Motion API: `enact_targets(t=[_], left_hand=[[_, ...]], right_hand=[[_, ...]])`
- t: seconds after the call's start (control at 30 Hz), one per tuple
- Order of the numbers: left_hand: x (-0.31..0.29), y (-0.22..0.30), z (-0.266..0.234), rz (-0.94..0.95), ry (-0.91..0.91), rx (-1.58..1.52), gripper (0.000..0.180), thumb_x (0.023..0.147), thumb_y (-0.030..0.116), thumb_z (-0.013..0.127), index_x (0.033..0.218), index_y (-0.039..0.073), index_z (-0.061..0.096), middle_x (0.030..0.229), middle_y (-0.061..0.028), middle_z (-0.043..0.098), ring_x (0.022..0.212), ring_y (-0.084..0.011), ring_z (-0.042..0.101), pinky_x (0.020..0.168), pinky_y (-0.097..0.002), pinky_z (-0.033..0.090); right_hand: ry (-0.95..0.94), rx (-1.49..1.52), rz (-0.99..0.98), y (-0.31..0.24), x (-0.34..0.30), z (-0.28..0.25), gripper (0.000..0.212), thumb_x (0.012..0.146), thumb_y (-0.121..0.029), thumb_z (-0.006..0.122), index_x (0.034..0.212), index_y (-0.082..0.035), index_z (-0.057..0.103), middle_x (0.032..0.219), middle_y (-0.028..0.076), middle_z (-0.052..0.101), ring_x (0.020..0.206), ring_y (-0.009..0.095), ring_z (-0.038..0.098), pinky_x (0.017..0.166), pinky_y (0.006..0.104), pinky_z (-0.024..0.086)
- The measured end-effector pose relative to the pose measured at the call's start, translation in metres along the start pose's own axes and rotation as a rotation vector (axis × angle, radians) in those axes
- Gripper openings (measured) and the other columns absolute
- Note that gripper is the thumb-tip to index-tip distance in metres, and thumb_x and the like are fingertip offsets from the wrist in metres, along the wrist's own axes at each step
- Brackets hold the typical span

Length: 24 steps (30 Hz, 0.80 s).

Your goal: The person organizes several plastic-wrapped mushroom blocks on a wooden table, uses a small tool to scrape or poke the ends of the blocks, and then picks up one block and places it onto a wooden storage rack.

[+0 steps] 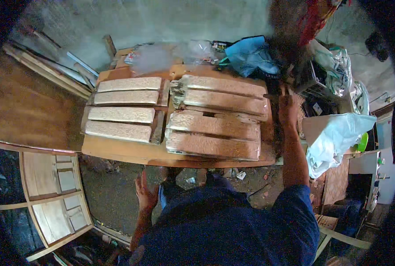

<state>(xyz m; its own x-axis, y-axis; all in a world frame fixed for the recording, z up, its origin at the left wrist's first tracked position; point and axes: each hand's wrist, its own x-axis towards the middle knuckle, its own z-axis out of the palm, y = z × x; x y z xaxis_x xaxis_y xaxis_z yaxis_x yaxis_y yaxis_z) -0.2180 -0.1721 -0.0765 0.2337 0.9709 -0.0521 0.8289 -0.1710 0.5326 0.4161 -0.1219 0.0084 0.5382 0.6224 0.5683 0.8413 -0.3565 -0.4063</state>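
Four long, pale, rough-textured slabs with a grainy surface lie in two groups on the orange-brown table [117, 148]. The left group [125, 84] rests on thin boards; the right group [215, 144] is set on worn, dark-edged boards. My left hand [147, 191] hangs just off the table's front edge, fingers spread, holding nothing. Stretched far forward, my right hand [288, 106] is at the table's right edge, beside the right group. Its fingers lie in shadow; a thin dark shape stands out to their left, and I cannot make out whether it is held.
Blue cloth [250, 55] and clear plastic bags [153, 60] lie along the table's back. A white sack [337, 137] and a dark crate [312, 77] crowd the right. At left stand a brown panel [33, 97] and a wooden frame [53, 195]. Debris litters the floor.
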Motion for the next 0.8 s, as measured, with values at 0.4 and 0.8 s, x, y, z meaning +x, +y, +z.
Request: enact_targets(t=[0.4,0.8], left_hand=[[0.013,-0.004,-0.023,-0.101,0.066,-0.023,0.085,0.081,0.036,0.067,0.149,0.014,0.021,0.148,-0.0275,0.022,0.137,-0.0456,0.022,0.106,-0.0570,0.025],[0.042,-0.013,-0.048,-0.139,0.132,-0.080,0.086,0.077,0.033,0.071,0.148,0.018,0.024,0.149,-0.0229,0.023,0.138,-0.0442,0.021,0.107,-0.0582,0.024]], right_hand=[[-0.050,0.220,0.025,-0.124,-0.020,-0.001,0.022,0.094,-0.021,0.054,0.105,-0.002,0.056,0.098,0.012,0.062,0.088,0.024,0.057,0.077,0.0350,0.046],[-0.773,0.554,-0.382,-0.363,-0.119,0.053,0.027,0.086,-0.015,0.062,0.109,-0.005,0.054,0.097,0.023,0.064,0.080,0.040,0.064,0.071,0.0443,0.052]])
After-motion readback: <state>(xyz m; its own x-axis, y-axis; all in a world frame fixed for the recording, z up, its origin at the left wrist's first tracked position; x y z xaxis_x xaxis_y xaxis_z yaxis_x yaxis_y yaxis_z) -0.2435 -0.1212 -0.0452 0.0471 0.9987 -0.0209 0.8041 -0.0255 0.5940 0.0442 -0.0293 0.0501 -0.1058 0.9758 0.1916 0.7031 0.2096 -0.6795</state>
